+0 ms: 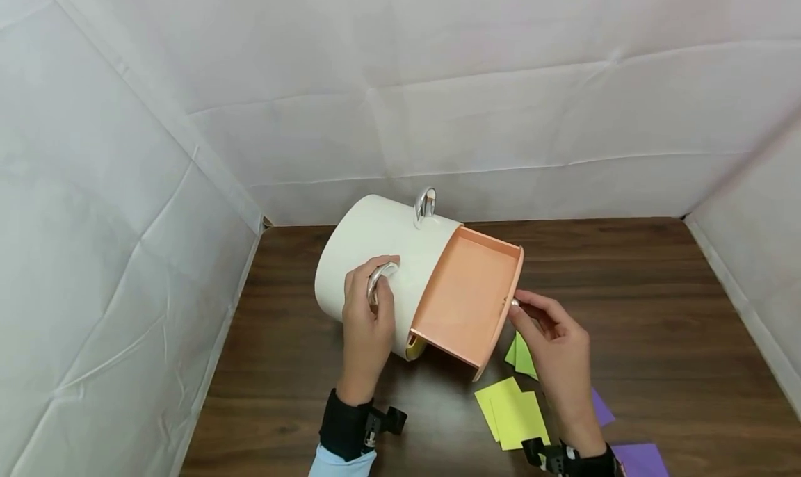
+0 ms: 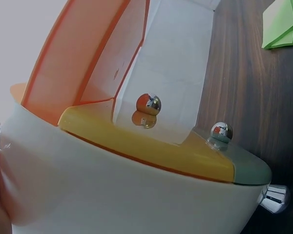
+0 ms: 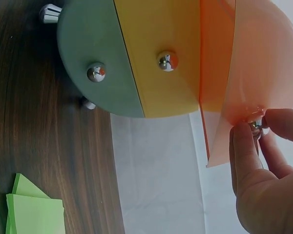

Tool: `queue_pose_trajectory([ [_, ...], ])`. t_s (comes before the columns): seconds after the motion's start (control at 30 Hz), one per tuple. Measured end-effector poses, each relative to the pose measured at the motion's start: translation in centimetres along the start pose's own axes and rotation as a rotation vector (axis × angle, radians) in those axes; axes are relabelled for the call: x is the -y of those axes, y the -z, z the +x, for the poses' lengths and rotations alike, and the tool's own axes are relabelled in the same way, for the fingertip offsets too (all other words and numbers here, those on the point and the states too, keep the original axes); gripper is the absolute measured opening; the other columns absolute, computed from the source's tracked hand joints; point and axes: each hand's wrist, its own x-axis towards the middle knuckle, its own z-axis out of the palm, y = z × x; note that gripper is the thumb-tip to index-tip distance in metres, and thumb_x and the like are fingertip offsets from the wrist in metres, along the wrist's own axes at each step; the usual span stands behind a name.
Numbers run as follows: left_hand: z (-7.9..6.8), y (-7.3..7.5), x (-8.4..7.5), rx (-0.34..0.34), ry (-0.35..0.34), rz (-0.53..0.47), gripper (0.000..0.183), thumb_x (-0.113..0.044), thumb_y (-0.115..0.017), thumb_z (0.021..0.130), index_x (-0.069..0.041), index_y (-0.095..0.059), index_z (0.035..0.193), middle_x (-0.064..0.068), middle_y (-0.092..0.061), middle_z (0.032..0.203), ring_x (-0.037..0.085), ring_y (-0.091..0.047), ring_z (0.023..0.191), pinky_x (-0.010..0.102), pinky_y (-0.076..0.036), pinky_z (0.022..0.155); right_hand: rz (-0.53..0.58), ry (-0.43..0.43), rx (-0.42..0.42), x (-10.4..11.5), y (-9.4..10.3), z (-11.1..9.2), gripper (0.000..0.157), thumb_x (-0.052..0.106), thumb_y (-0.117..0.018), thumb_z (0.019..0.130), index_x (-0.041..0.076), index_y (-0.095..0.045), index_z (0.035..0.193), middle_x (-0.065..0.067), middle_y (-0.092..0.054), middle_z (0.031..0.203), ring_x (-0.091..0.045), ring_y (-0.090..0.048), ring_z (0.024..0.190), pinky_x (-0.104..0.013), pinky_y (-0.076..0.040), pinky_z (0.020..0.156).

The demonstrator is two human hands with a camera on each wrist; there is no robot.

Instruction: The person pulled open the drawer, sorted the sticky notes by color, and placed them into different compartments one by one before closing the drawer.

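A white rounded drawer box (image 1: 363,247) stands near the back of the table, with three coloured drawers in its front. Its top drawer, an orange tray (image 1: 469,289), is pulled well out and looks bare inside. My right hand (image 1: 559,348) pinches the silver knob (image 3: 256,127) on that drawer's front between thumb and fingers. On top of the box, my left hand (image 1: 367,320) grips a curved silver handle (image 1: 373,284). Below the orange tray, the yellow drawer (image 3: 158,29) and the green drawer (image 3: 88,44) are pushed in, each with a round silver knob.
Yellow sticky notes (image 1: 513,414) lie on the dark wooden table (image 1: 657,310), in front of the box. Green notes (image 1: 522,357) and purple notes (image 1: 641,461) lie near my right forearm. A second silver arch (image 1: 425,204) rises from the box. White cloth walls (image 1: 469,129) surround the table.
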Motion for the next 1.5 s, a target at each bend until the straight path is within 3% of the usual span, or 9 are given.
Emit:
queue_pose_trajectory([
  [0.37, 0.5, -0.5, -0.7, -0.005, -0.059, -0.009, 0.032, 0.012, -0.043, 0.096, -0.001, -0.056, 0.122, 0.009, -0.058, 0.118, 0.026, -0.047, 0.1, 0.025, -0.041, 0.071, 0.06, 0.016, -0.026, -0.2, 0.7, -0.5, 0.033, 0.012, -0.069, 0.09, 0.004, -0.065, 0.122, -0.016, -0.062, 0.119, -0.026, -0.061, 0.107, -0.032, -0.048, 0.087],
  [0.53, 0.4, -0.6, -0.2, -0.002, -0.025, -0.017, 0.031, 0.01, -0.042, 0.097, -0.002, -0.056, 0.123, 0.008, -0.057, 0.12, 0.024, -0.046, 0.101, 0.027, -0.042, 0.073, 0.062, 0.029, -0.037, -0.1, 1.0, -0.6, 0.034, 0.009, -0.067, 0.091, 0.002, -0.064, 0.124, -0.017, -0.061, 0.121, -0.026, -0.061, 0.108, -0.032, -0.047, 0.088],
  [0.73, 0.2, -0.3, 0.4, -0.036, 0.027, 0.002, 0.029, 0.007, -0.042, 0.099, -0.005, -0.056, 0.122, 0.005, -0.054, 0.119, 0.018, -0.043, 0.091, 0.026, -0.038, 0.059, 0.039, 0.009, -0.054, 0.1, 1.4, -1.0, 0.029, 0.011, -0.066, 0.092, 0.001, -0.064, 0.12, -0.02, -0.062, 0.116, -0.027, -0.063, 0.106, -0.034, -0.047, 0.087],
  [0.87, 0.2, -0.1, 0.8, -0.057, 0.013, 0.017, 0.03, 0.007, -0.041, 0.099, -0.005, -0.055, 0.122, 0.007, -0.054, 0.118, 0.016, -0.039, 0.083, 0.025, -0.035, 0.056, -0.041, -0.018, -0.078, -0.6, 2.3, -1.1, 0.025, 0.015, -0.062, 0.095, 0.002, -0.065, 0.116, -0.017, -0.063, 0.112, -0.026, -0.064, 0.102, -0.036, -0.049, 0.084],
  [0.97, 0.3, 0.0, 0.9, -0.063, -0.008, 0.015, 0.03, 0.009, -0.041, 0.098, -0.003, -0.055, 0.122, 0.008, -0.054, 0.118, 0.017, -0.04, 0.084, 0.023, -0.035, 0.057, -0.167, -0.023, -0.08, -1.8, 3.3, -0.9, 0.025, 0.02, -0.058, 0.098, 0.005, -0.065, 0.116, -0.011, -0.065, 0.11, -0.022, -0.064, 0.1, -0.034, -0.05, 0.083],
  [1.2, 0.3, 0.2, 0.8, -0.07, -0.02, 0.004, 0.03, 0.008, -0.043, 0.098, -0.002, -0.055, 0.123, 0.011, -0.054, 0.118, 0.017, -0.04, 0.081, 0.022, -0.035, 0.056, -0.491, -0.123, 0.013, -5.3, 6.1, -0.8, 0.036, 0.037, -0.047, 0.103, 0.013, -0.062, 0.125, 0.0, -0.063, 0.117, -0.015, -0.058, 0.102, -0.025, -0.047, 0.079],
  [1.33, 0.3, 0.3, 0.8, -0.064, -0.019, -0.004, 0.03, 0.008, -0.043, 0.098, -0.002, -0.055, 0.123, 0.01, -0.054, 0.118, 0.018, -0.043, 0.084, 0.022, -0.036, 0.057, -0.555, -0.171, 0.057, -6.3, 7.2, -1.1, 0.04, 0.039, -0.043, 0.104, 0.013, -0.059, 0.13, -0.002, -0.061, 0.122, -0.018, -0.054, 0.107, -0.026, -0.045, 0.079],
  [1.5, 0.3, 0.2, 0.7, -0.059, -0.009, -0.009, 0.03, 0.008, -0.043, 0.098, -0.002, -0.055, 0.122, 0.009, -0.055, 0.118, 0.019, -0.043, 0.087, 0.022, -0.036, 0.059, -0.576, -0.178, 0.047, -6.8, 8.0, -1.6, 0.039, 0.036, -0.045, 0.104, 0.01, -0.059, 0.129, -0.006, -0.061, 0.121, -0.019, -0.054, 0.107, -0.024, -0.044, 0.079],
])
